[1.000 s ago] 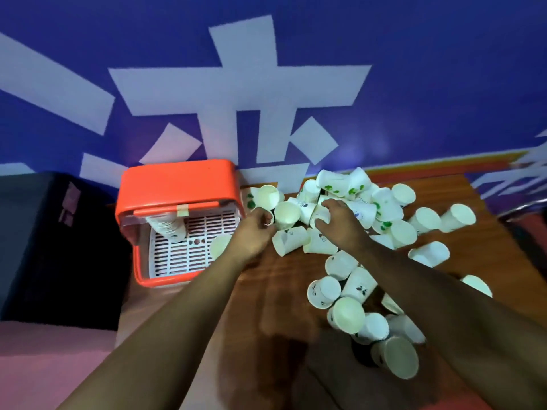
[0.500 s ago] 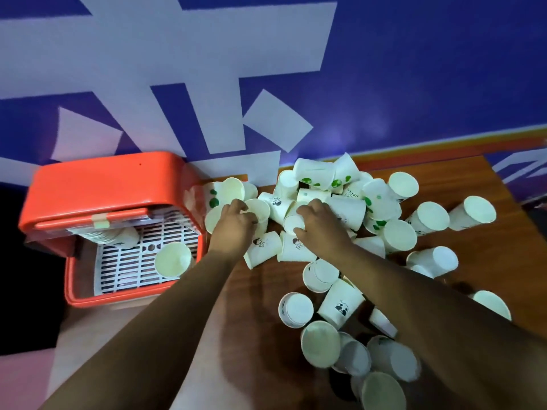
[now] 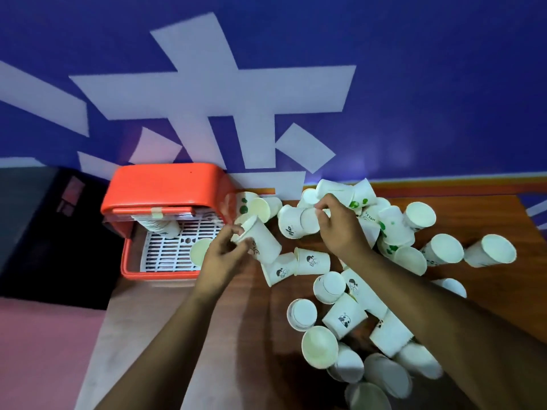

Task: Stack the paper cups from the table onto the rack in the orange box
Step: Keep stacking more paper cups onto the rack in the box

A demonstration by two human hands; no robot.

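Note:
Several white paper cups lie in a heap (image 3: 384,261) on the brown table (image 3: 488,291). My left hand (image 3: 225,255) holds a tilted paper cup (image 3: 260,241) just right of the orange box (image 3: 165,190). My right hand (image 3: 337,226) grips another paper cup (image 3: 291,221) lying on its side at the back of the heap. Inside the orange box, a white slatted rack (image 3: 168,253) carries a stack of nested cups (image 3: 159,227) at the back and a single cup (image 3: 199,250) at its right edge.
A blue wall with white shapes (image 3: 266,84) stands right behind the table. A dark cabinet (image 3: 35,217) sits left of the orange box. A pink floor (image 3: 44,350) shows at the lower left. The box's lid overhangs the rack's back half.
My left hand has lifted a cup out of the heap and tilted it toward the box. My right hand moved back and closed on a cup at the heap's rear.

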